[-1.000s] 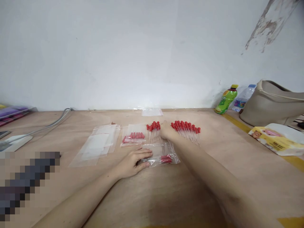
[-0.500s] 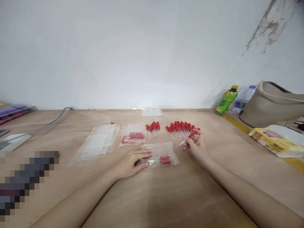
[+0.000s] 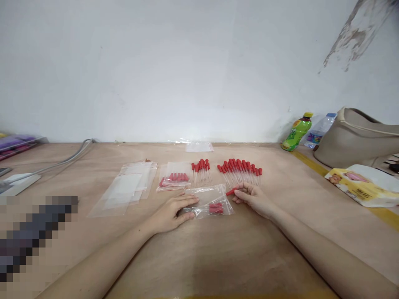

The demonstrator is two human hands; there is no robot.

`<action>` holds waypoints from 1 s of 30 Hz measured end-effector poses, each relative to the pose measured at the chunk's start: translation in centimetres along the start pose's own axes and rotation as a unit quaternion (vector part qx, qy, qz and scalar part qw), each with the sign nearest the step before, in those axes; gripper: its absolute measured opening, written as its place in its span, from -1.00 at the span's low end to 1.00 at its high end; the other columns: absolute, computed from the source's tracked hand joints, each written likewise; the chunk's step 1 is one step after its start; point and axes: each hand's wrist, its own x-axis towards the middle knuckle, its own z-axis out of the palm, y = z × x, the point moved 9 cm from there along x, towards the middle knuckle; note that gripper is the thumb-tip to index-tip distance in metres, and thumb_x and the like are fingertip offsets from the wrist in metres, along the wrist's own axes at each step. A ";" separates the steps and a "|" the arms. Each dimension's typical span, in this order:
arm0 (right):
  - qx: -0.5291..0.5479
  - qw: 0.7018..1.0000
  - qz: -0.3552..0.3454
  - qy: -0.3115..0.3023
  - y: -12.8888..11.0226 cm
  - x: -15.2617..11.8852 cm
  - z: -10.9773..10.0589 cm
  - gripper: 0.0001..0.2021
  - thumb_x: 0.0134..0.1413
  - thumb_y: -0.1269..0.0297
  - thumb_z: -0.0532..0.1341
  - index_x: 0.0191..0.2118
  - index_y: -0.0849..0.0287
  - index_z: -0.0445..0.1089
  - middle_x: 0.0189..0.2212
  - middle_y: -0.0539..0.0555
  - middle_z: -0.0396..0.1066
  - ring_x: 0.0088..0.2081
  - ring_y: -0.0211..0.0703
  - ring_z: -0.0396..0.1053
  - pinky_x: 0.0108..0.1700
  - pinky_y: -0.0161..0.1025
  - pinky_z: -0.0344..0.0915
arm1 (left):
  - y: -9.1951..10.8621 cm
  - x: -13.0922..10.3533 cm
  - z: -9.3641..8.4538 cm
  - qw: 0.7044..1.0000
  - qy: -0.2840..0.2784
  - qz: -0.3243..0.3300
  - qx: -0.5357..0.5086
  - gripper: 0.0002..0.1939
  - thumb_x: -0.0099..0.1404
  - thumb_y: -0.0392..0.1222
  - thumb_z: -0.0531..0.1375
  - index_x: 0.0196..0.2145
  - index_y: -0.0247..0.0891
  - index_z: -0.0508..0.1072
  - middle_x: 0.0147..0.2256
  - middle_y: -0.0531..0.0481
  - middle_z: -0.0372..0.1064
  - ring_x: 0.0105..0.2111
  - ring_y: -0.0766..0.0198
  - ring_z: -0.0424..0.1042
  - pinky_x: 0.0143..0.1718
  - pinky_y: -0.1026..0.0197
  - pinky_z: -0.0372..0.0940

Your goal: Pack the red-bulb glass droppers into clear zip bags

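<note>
On the table in front of me lies a clear plastic bag (image 3: 202,195) with droppers inside, their red bulbs (image 3: 215,208) toward its right end. My left hand (image 3: 177,211) holds the bag's left part down, fingers across the top and thumb along the lower edge. At the bag's right end, my right hand (image 3: 249,198) pinches another dropper (image 3: 231,191) by its red bulb. Its glass tube points left, over or into the bag; I cannot tell which. Behind are a larger group of loose red-bulbed droppers (image 3: 240,166) and a smaller group (image 3: 201,166).
Filled bags of droppers (image 3: 176,177) lie behind my left hand, with flat clear bags (image 3: 127,187) farther left. On the right are a tissue pack (image 3: 363,187), a green bottle (image 3: 297,132), a clear bottle (image 3: 321,131) and a beige bag (image 3: 355,137). A cable (image 3: 59,160) runs at left.
My right hand has moved left and nearer to me, bringing the dropper from beside the larger group to the bag's right end. My left hand stays on the bag.
</note>
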 end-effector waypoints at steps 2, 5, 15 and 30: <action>-0.073 0.997 0.002 -0.037 -0.1 -0.1 0.1 -0.68 -0.16 0.10 0.26 -0.34 0.22 0.27 -0.54 -0.03 0.35 -0.51 -0.34 0.29 -0.38 -0.30 0.27 | 0.0 0.0 0.1 1.000 -0.002 0.001 -0.001 -0.58 0.29 -0.09 0.06 0.10 -0.10 0.20 0.07 0.02 0.21 0.08 0.19 0.18 0.16 0.00 -0.03; -0.190 0.978 -0.057 -0.065 -0.8 -0.1 0.9 -0.72 -0.11 0.11 0.23 -0.32 0.22 0.35 -0.51 -0.01 0.33 -0.54 -0.35 0.22 -0.47 -0.33 0.19 | -0.1 0.0 0.1 1.000 0.001 0.001 0.001 -0.57 0.28 -0.08 0.07 0.10 -0.09 0.20 0.07 0.02 0.22 0.08 0.19 0.19 0.16 0.01 -0.03; -0.311 0.930 -0.196 0.014 -2.3 0.1 3.3 -0.87 -0.06 0.29 0.17 -0.44 0.18 0.46 -0.40 0.08 0.36 -0.35 -0.20 0.30 -0.31 -0.25 0.23 | 0.0 0.1 0.1 1.000 0.000 0.005 0.014 -0.57 0.29 -0.08 0.06 0.11 -0.10 0.19 0.07 0.02 0.22 0.07 0.19 0.20 0.16 0.00 -0.04; -0.522 0.828 -0.150 0.142 -6.2 3.8 0.8 -0.87 -0.06 0.30 0.11 -0.42 0.17 0.39 -0.41 0.05 0.42 -0.37 -0.21 0.33 -0.36 -0.32 0.16 | 0.1 0.1 0.0 1.000 0.008 0.007 0.005 -0.59 0.28 -0.08 0.07 0.08 -0.10 0.24 0.06 0.02 0.23 0.08 0.17 0.19 0.16 0.00 -0.03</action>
